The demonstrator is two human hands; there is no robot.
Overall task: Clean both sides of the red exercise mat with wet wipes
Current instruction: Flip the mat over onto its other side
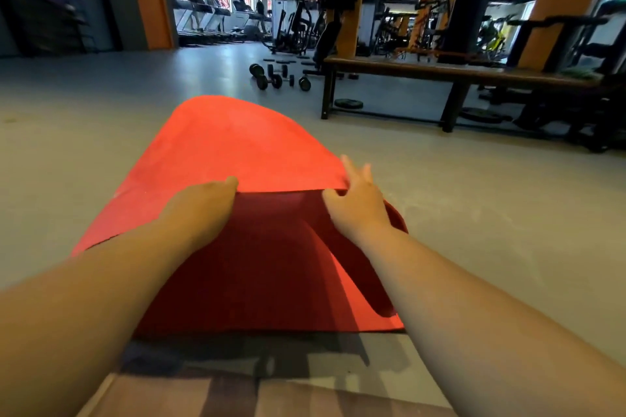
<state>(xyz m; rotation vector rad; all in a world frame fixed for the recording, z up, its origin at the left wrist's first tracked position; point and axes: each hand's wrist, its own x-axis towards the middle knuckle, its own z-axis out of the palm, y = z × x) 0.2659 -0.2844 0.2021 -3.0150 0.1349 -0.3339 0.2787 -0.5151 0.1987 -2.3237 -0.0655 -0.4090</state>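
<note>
**Red exercise mat, near end raised off floor**

Grey gym floor [101, 145]: underlying all items.
Red exercise mat [230, 145]: laid lengthwise on floor, far end flat, near end lifted and arched toward camera, darker face showing.
Bench [423, 71]: long, dark, at back right, well apart from mat.
Left hand [203, 206]: gripping raised edge, fingers curled over it.
Right hand [359, 203]: pinching same edge, thumb on near face, fingers stretched over far side.
Dumbbells [271, 76]: scattered on floor beyond mat.
</note>
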